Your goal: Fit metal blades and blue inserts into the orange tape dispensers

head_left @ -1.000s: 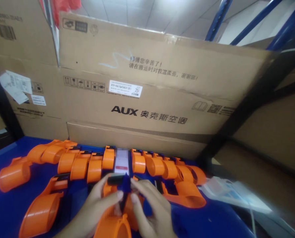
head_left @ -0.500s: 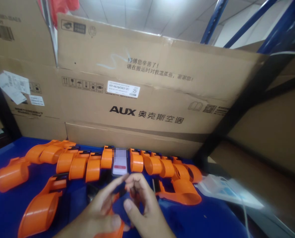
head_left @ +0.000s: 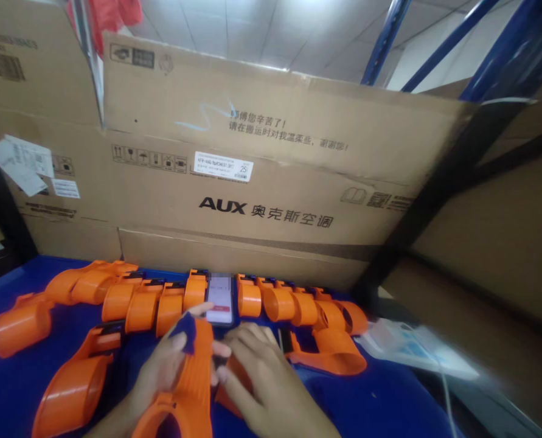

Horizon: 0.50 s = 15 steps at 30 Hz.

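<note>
My left hand [head_left: 161,371] is wrapped round an orange plastic tape dispenser [head_left: 186,389] at the bottom centre, thumb and fingers pinching a small blue piece [head_left: 187,333] near its top. My right hand [head_left: 261,377] lies over the dispenser's right side, fingers curled against it and pressing a small dark part [head_left: 219,364]. A phone [head_left: 219,299] with a lit screen stands just beyond the hands, among a row of orange dispensers [head_left: 161,304].
More orange dispensers [head_left: 70,389] lie at the left and at the right [head_left: 330,353] on the blue table [head_left: 380,407]. Big cardboard boxes [head_left: 271,182] wall off the back. A clear plastic bag [head_left: 412,350] lies at the right. A dark shelf post [head_left: 439,188] slants beside it.
The dispenser has turned upright in my hands. My left hand has shifted to grip its body with the blue piece at the top, and my right hand has come down flat over its right side.
</note>
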Each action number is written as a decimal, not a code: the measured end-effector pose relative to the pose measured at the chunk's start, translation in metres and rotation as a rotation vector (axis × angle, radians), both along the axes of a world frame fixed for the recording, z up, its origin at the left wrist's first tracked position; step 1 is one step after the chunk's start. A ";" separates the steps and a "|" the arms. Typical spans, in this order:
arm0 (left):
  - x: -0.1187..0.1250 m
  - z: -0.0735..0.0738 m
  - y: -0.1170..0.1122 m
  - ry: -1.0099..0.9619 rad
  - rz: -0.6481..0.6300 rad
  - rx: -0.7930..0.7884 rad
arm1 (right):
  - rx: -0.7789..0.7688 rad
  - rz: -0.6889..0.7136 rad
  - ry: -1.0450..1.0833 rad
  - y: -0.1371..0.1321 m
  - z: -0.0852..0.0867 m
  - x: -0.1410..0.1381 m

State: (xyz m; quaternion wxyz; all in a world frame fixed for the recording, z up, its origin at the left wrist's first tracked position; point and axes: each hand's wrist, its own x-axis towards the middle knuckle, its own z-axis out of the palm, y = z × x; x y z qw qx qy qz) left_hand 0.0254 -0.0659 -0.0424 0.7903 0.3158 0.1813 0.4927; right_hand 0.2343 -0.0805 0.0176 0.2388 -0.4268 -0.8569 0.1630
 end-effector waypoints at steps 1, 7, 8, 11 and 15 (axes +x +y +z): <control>-0.002 0.000 0.000 -0.040 0.016 -0.011 | -0.012 0.015 -0.054 0.000 0.001 0.000; -0.009 0.000 0.004 -0.139 0.027 -0.116 | -0.047 0.000 -0.155 0.003 0.002 0.013; -0.011 -0.001 0.006 -0.154 0.021 -0.128 | -0.054 -0.009 -0.157 0.004 0.002 0.017; -0.022 -0.003 0.015 -0.195 0.016 -0.144 | -0.073 -0.002 -0.142 0.004 0.003 0.028; -0.030 -0.004 0.021 -0.235 0.074 -0.162 | -0.037 -0.032 -0.109 0.004 0.002 0.038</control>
